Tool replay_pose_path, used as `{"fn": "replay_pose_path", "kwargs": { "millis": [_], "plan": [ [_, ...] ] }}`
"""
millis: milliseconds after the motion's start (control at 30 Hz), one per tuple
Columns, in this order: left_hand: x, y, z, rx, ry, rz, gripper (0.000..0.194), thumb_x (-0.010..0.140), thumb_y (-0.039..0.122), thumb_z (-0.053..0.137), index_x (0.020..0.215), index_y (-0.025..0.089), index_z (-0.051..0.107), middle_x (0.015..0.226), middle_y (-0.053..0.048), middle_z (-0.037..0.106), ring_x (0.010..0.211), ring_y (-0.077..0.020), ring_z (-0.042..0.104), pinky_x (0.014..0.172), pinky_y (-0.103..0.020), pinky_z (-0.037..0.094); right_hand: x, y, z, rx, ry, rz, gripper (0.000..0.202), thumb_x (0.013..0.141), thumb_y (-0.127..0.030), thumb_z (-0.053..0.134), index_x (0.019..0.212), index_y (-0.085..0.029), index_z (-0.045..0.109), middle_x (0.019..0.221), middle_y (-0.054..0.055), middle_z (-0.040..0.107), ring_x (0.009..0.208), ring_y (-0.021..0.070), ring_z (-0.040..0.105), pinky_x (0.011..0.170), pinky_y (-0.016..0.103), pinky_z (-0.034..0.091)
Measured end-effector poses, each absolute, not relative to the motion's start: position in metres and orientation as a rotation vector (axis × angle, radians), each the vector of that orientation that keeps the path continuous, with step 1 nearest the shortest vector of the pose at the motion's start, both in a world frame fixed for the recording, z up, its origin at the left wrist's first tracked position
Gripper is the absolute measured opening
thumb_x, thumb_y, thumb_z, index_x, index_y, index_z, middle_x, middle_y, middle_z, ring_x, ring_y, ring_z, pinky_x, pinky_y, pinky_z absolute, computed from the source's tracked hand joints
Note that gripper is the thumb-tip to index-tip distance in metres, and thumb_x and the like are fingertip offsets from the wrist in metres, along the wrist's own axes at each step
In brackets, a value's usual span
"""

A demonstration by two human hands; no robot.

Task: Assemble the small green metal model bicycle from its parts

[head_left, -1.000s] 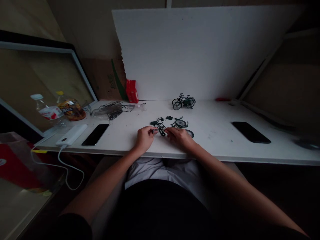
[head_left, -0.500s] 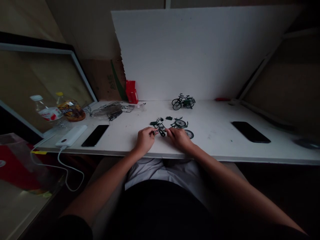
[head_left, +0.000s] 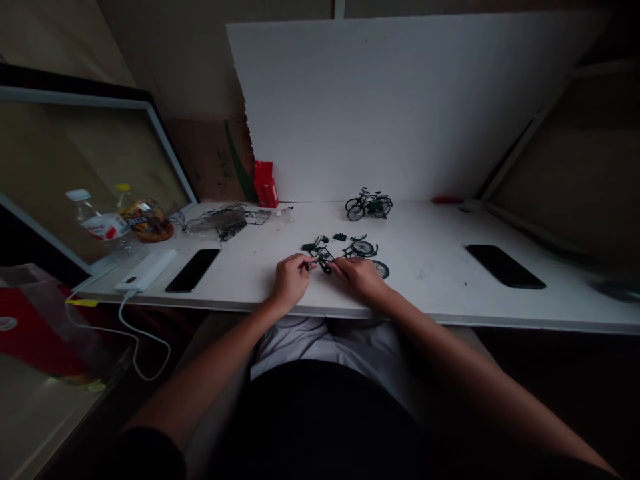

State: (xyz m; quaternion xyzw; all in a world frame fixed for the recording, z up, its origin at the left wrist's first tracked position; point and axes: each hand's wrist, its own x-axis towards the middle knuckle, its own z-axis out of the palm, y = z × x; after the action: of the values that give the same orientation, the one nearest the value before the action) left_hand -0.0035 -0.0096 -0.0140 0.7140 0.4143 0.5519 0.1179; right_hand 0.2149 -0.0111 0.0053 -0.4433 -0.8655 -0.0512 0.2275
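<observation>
Close to the front edge of the white table, my left hand (head_left: 291, 280) pinches a small dark part of a model bicycle. Facing it, my right hand (head_left: 361, 275) has its fingertips closed at the other side of the same dark model bicycle part (head_left: 325, 267); its exact shape is partly hidden by my fingers. Just beyond them lie a small frame piece (head_left: 321, 251), a green box-like piece (head_left: 340, 237) and a wheel with a mudguard (head_left: 362, 248). Another spoked wheel (head_left: 381, 269) shows beside my right hand. Assembled model bicycles (head_left: 369, 204) stand farther back.
Left on the table (head_left: 430, 293) are a black phone (head_left: 193, 270), a white power bank (head_left: 146, 271) with a cable, two bottles (head_left: 105, 225) and plastic wrapping with thin frames (head_left: 217, 221). A red box (head_left: 266, 185) stands behind. A second dark phone (head_left: 505, 266) lies right.
Both hands stay nearly in place, with the right fingertips shifted slightly on the dark part. The whole view has moved a little; the table things have not moved.
</observation>
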Motion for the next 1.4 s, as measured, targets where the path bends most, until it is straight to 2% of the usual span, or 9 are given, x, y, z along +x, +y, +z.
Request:
{"fn": "replay_pose_path", "kwargs": {
  "millis": [367,467,600,767,933,1100,1233,1300,1400],
  "plan": [
    [-0.003,-0.017,-0.010,2.229,1.235,1.642,0.038,0.080,-0.009,0.056,0.093,0.020,0.077,0.091,-0.005,0.080,0.087,-0.0198,0.076,0.084,-0.031,0.060,0.202,-0.022,0.022,-1.129,-2.055,0.634,0.057,0.111,-0.056,0.029,0.068,-0.022,0.045,0.060,-0.001,0.050,0.058,0.0150,0.045,0.062,0.029,0.036],
    [-0.002,-0.016,-0.012,2.211,1.250,1.640,0.038,0.080,-0.009,0.057,0.094,0.020,0.077,0.093,-0.005,0.081,0.089,-0.0197,0.077,0.086,-0.031,0.060,0.204,-0.022,0.022,-1.098,-2.113,0.572,0.053,0.112,-0.053,0.028,0.077,-0.021,0.052,0.070,0.002,0.058,0.065,0.0166,0.053,0.066,0.028,0.039],
    [-0.004,-0.013,-0.013,2.147,1.242,1.647,0.040,0.079,-0.011,0.055,0.094,0.019,0.076,0.094,-0.005,0.081,0.089,-0.0186,0.077,0.086,-0.030,0.060,0.210,-0.021,0.022,-1.176,-2.318,0.303,0.032,0.111,-0.040,0.041,0.099,-0.019,0.061,0.083,0.006,0.068,0.070,0.0176,0.058,0.067,0.028,0.036],
    [-0.004,-0.011,-0.014,2.124,1.205,1.652,0.039,0.079,-0.011,0.056,0.093,0.019,0.077,0.093,-0.004,0.081,0.087,-0.0179,0.077,0.082,-0.028,0.060,0.213,-0.018,0.019,-1.185,-2.440,0.105,0.030,0.111,-0.033,0.042,0.101,-0.019,0.067,0.083,0.007,0.072,0.068,0.0173,0.058,0.067,0.028,0.032],
    [-0.005,-0.013,-0.012,2.142,1.180,1.670,0.037,0.080,-0.011,0.056,0.091,0.018,0.077,0.090,-0.004,0.080,0.084,-0.0184,0.076,0.081,-0.029,0.059,0.208,-0.020,0.017,-1.120,-2.303,0.316,0.035,0.111,-0.035,0.040,0.095,-0.018,0.067,0.085,0.007,0.073,0.070,0.0173,0.059,0.070,0.028,0.037],
    [-0.007,-0.017,-0.009,2.202,1.172,1.688,0.037,0.082,-0.010,0.055,0.089,0.019,0.076,0.090,-0.005,0.079,0.088,-0.0189,0.075,0.084,-0.030,0.058,0.201,-0.026,0.019,-1.066,-2.071,0.836,0.050,0.111,-0.053,0.034,0.082,-0.021,0.058,0.057,-0.002,0.057,0.051,0.0144,0.050,0.060,0.027,0.040],
    [-0.006,-0.018,-0.008,2.223,1.196,1.683,0.037,0.082,-0.009,0.055,0.091,0.020,0.076,0.090,-0.005,0.079,0.087,-0.0191,0.075,0.084,-0.030,0.059,0.200,-0.026,0.018,-1.048,-1.918,1.204,0.048,0.109,-0.059,0.031,0.084,-0.024,0.052,0.050,-0.006,0.047,0.043,0.0142,0.046,0.050,0.027,0.037],
    [-0.005,-0.016,-0.009,2.201,1.209,1.688,0.038,0.082,-0.009,0.056,0.093,0.020,0.076,0.091,-0.005,0.079,0.086,-0.0192,0.075,0.084,-0.031,0.059,0.200,-0.025,0.018,-1.066,-1.930,1.185,0.049,0.109,-0.060,0.030,0.084,-0.023,0.052,0.051,-0.006,0.047,0.045,0.0149,0.048,0.052,0.027,0.038],
    [-0.005,-0.013,-0.012,2.166,1.203,1.685,0.036,0.082,-0.008,0.056,0.094,0.019,0.076,0.092,-0.006,0.080,0.087,-0.0194,0.076,0.085,-0.031,0.060,0.202,-0.023,0.019,-1.087,-2.076,0.843,0.048,0.110,-0.052,0.032,0.084,-0.021,0.056,0.063,-0.001,0.057,0.058,0.0161,0.054,0.061,0.028,0.041]
  ]
}}
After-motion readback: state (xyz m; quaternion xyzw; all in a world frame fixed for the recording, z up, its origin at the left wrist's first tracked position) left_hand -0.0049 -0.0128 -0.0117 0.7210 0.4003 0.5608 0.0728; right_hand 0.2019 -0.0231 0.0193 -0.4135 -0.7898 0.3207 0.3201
